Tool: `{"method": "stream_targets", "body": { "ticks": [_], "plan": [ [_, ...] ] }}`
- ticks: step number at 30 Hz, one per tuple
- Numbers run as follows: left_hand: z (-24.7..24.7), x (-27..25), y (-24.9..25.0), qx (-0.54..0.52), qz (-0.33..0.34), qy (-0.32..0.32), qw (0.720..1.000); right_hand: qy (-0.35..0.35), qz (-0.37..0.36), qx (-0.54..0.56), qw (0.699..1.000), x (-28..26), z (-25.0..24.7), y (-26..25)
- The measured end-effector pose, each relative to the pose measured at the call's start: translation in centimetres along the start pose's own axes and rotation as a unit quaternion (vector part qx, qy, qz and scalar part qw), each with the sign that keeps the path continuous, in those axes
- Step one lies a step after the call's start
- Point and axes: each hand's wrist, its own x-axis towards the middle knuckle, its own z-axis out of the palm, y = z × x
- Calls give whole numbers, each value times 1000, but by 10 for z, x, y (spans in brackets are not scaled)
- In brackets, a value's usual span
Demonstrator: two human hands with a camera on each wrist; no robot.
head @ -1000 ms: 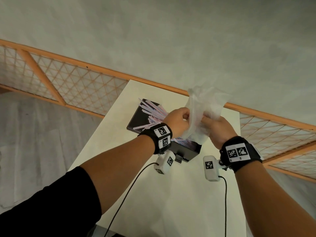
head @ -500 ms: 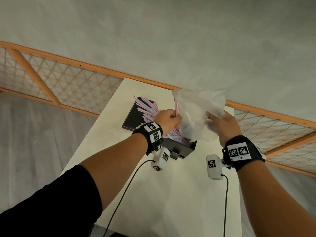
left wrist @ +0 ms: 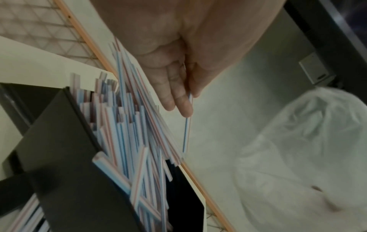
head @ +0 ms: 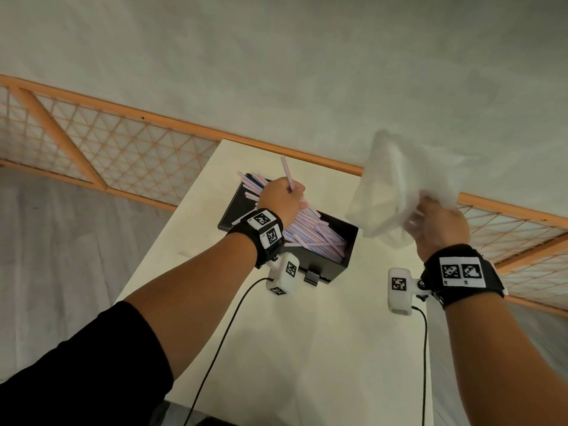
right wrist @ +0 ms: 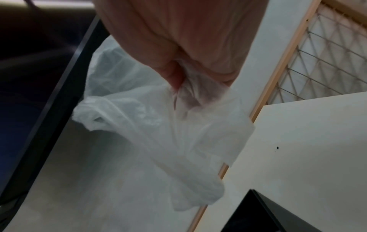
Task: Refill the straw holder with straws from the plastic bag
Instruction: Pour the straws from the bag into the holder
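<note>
- The left hand (head: 281, 199) now pinches a single straw (head: 286, 172) between thumb and fingers; half a second ago that straw was just leaving the mouth of the plastic bag (head: 396, 192), and now it stands clear of it, directly above the straw holder (head: 335, 262)
- The left wrist view shows the fingers (left wrist: 174, 87) closed on the straw (left wrist: 186, 133), whose lower end hangs just beside the bundle already in the holder, not yet among it
- The right hand (head: 439, 226) has carried the bag away to the right of the holder and above it; a second ago both hands met at the bag over the holder, and now they are well apart
- The right hand's fingers are bunched round the crumpled film of the bag (right wrist: 168, 133), gripping it; in none of the three views can any straw be made out inside it, so it looks empty or nearly so, though the film is cloudy and I cannot be sure
- The holder, a black box with its lid swung open behind it, sits on the white table (head: 307, 348) and is packed with striped straws (head: 310, 232) lying slanted
- My reading: this is probably the last straw or close to it, and what remains is to drop it among the rest in the holder and put the bag aside
</note>
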Motion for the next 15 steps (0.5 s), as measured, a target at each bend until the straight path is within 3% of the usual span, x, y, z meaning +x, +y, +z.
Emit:
{"method": "stream_targets", "body": {
  "ticks": [3, 9, 15],
  "plan": [
    [-6, 1, -5, 8, -52, -6, 999, 32, 12, 40, 999, 6, -13, -7],
    [9, -12, -19, -52, -163, -67, 983, 16, 52, 74, 996, 2, -28, 4],
    [13, -17, -18, -56, -142, -48, 987, 1, 47, 40, 998, -11, -36, 23]
  ]
}}
